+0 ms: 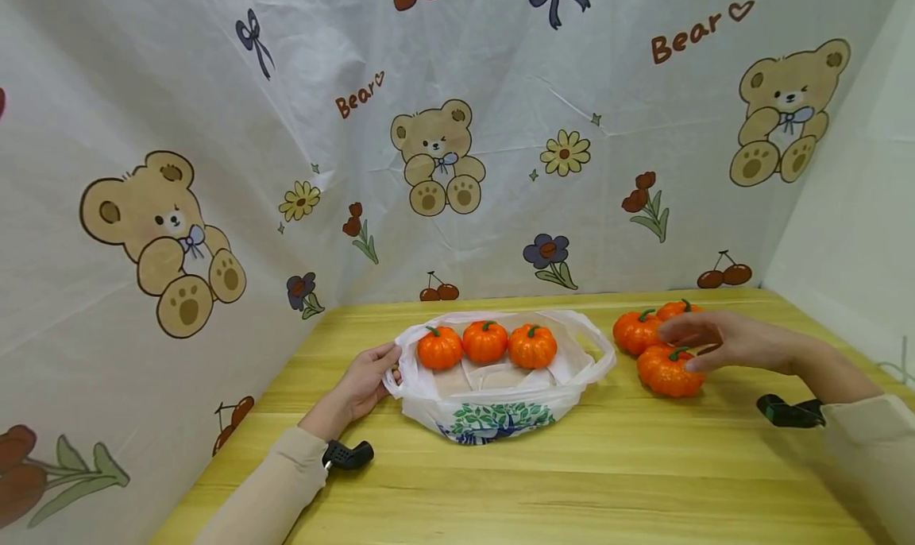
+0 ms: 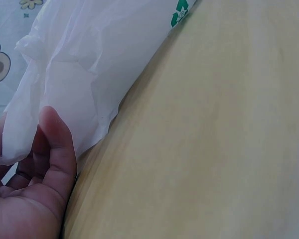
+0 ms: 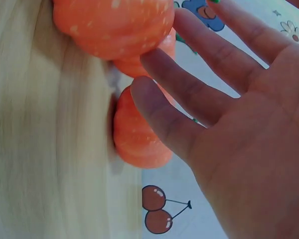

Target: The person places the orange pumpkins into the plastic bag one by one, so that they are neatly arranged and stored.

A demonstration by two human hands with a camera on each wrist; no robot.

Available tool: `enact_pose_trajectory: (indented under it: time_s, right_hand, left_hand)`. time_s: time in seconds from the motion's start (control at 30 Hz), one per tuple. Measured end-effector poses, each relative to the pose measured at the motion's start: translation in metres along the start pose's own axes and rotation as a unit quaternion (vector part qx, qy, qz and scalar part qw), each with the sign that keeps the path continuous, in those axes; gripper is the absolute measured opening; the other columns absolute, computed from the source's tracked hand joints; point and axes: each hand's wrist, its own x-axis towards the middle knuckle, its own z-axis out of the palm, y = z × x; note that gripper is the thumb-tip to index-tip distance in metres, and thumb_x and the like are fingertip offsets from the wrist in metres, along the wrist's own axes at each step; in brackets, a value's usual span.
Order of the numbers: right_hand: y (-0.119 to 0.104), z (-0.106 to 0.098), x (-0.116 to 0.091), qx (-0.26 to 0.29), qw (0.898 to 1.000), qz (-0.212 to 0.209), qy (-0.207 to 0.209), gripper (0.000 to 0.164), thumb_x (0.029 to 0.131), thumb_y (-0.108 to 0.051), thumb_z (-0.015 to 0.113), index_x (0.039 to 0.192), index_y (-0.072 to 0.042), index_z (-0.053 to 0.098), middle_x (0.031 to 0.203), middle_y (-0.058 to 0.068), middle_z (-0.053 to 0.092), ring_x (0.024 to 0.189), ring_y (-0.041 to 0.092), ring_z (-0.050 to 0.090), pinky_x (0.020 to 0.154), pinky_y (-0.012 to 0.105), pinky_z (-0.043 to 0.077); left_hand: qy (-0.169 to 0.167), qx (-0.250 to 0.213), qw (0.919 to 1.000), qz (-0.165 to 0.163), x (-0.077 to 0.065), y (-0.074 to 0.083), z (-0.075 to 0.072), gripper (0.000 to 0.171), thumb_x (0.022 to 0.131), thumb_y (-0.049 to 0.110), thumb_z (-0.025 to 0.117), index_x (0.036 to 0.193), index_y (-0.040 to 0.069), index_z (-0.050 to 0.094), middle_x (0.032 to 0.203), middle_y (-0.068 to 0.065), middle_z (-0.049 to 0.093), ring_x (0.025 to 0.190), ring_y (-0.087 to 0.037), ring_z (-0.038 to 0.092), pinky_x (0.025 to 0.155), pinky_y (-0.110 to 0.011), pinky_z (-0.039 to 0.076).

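A white plastic bag [image 1: 500,386] with a green and blue tree print lies spread on the table, its mouth facing up. Inside it sit three small orange toy pumpkins in a row, the middle one [image 1: 484,342] between two others. My left hand [image 1: 373,378] pinches the bag's left edge by the handle; in the left wrist view the thin plastic [image 2: 70,84] passes between thumb and fingers. Over three more pumpkins at the right, my right hand [image 1: 743,342] reaches with spread fingers. Its fingertips are right by the nearest pumpkin [image 1: 668,372], and nothing is gripped.
The wooden table [image 1: 500,489] ends at a white cloth backdrop [image 1: 500,251] printed with bears and flowers. Behind the nearest loose pumpkin stand two others, one [image 1: 635,333] to the left. A black wrist device [image 1: 789,411] is worn at the right sleeve.
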Motion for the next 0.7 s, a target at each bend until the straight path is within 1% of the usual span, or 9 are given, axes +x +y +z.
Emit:
enact_pose_trajectory:
  time_s: [0.1,0.2,0.3,0.37,0.5,0.57,0.63,0.7]
  right_hand:
    - [0.004,-0.001,-0.001,0.002,1.000,-0.003,-0.004,0.055,0.098,-0.013,0.070,0.147,0.001,0.048,0.148,0.028,0.051,0.124,-0.006,0.056,0.095,0.020,0.053]
    - [0.008,-0.002,-0.001,0.012,1.000,-0.008,-0.008,0.056,0.096,-0.011,0.072,0.146,0.002,0.049,0.147,0.021,0.054,0.125,-0.006,0.056,0.095,0.021,0.053]
    - [0.012,-0.003,-0.001,0.025,0.999,-0.018,-0.020,0.058,0.095,-0.009,0.072,0.146,0.004,0.047,0.146,0.015,0.056,0.124,-0.006,0.056,0.094,0.022,0.054]
    - [0.016,-0.002,-0.001,0.034,0.999,-0.016,-0.027,0.059,0.095,-0.009,0.073,0.147,0.004,0.047,0.146,0.010,0.057,0.123,-0.007,0.056,0.094,0.022,0.055]
    - [0.024,0.000,-0.002,0.046,0.998,0.005,-0.036,0.062,0.094,-0.010,0.074,0.148,0.001,0.046,0.143,-0.013,0.056,0.122,-0.010,0.054,0.094,0.021,0.053]
    - [0.027,0.001,-0.003,0.049,0.998,0.011,-0.035,0.063,0.093,-0.009,0.074,0.149,0.000,0.045,0.141,-0.021,0.054,0.122,-0.010,0.053,0.094,0.020,0.052]
    - [0.030,0.002,-0.003,0.050,0.998,0.013,-0.031,0.064,0.093,-0.009,0.075,0.149,-0.001,0.045,0.139,-0.024,0.053,0.122,-0.010,0.052,0.095,0.020,0.051]
    - [0.031,0.004,-0.002,0.045,0.999,0.006,-0.023,0.063,0.092,-0.009,0.075,0.147,-0.001,0.046,0.139,-0.022,0.053,0.121,-0.010,0.052,0.095,0.020,0.051]
  left_hand:
    - [0.001,-0.001,1.0000,0.003,0.000,0.001,0.000,0.059,0.110,0.030,0.050,0.159,0.000,0.034,0.108,-0.004,0.059,0.073,-0.010,0.054,0.064,-0.022,0.053]
    - [0.000,0.001,1.0000,0.006,0.000,0.001,0.000,0.060,0.110,0.030,0.050,0.159,0.000,0.033,0.108,-0.005,0.059,0.074,-0.009,0.053,0.064,-0.021,0.053]
    - [0.003,0.001,1.0000,0.002,0.000,0.001,0.000,0.058,0.110,0.029,0.050,0.159,0.001,0.034,0.109,-0.005,0.059,0.074,-0.010,0.053,0.064,-0.021,0.053]
    - [0.005,0.001,1.0000,-0.001,-0.001,0.001,0.000,0.058,0.110,0.028,0.050,0.159,0.001,0.034,0.110,-0.005,0.059,0.074,-0.010,0.053,0.064,-0.021,0.053]
    - [0.007,0.005,1.0000,-0.002,-0.002,0.000,0.000,0.058,0.111,0.028,0.049,0.159,0.001,0.033,0.110,-0.005,0.058,0.074,-0.010,0.053,0.065,-0.020,0.053]
    - [0.007,0.005,1.0000,-0.002,-0.001,0.000,0.000,0.058,0.111,0.028,0.049,0.159,0.000,0.033,0.112,-0.006,0.057,0.075,-0.011,0.053,0.065,-0.021,0.052]
    - [0.006,0.008,0.9999,0.000,-0.001,0.000,0.000,0.058,0.111,0.027,0.048,0.160,0.000,0.032,0.115,-0.007,0.056,0.076,-0.011,0.053,0.066,-0.021,0.052]
    - [0.007,0.009,0.9999,0.001,-0.001,0.000,0.000,0.059,0.111,0.028,0.049,0.160,0.000,0.031,0.120,-0.008,0.056,0.078,-0.011,0.052,0.067,-0.021,0.052]
